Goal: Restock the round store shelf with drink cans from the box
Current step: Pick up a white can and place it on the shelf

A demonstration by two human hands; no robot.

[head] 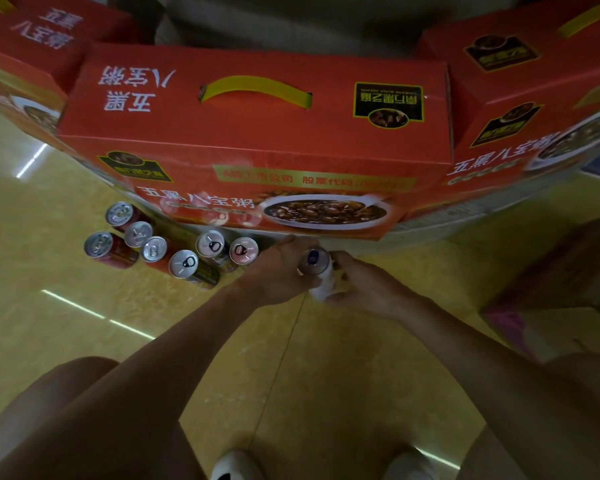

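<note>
A white drink can (321, 277) with a blue tab is held upright between both hands, low in front of the red cartons. My left hand (279, 275) wraps its left side and my right hand (359, 284) curls round its right side. Several cans stand in a cluster to the left: a red can (99, 244), a silver-topped can (183, 264), and another (244, 251) closest to my left hand. The round shelf's pale edge (471, 211) curves under the cartons; the surface beneath the cans is hidden by them.
A large red carton (257, 143) with a yellow handle sits right above the cans, flanked by more red cartons (534, 98). A brown cardboard box (568, 271) stands at the right. Yellow tiled floor (291, 375) lies below, with my knees and shoes at the bottom.
</note>
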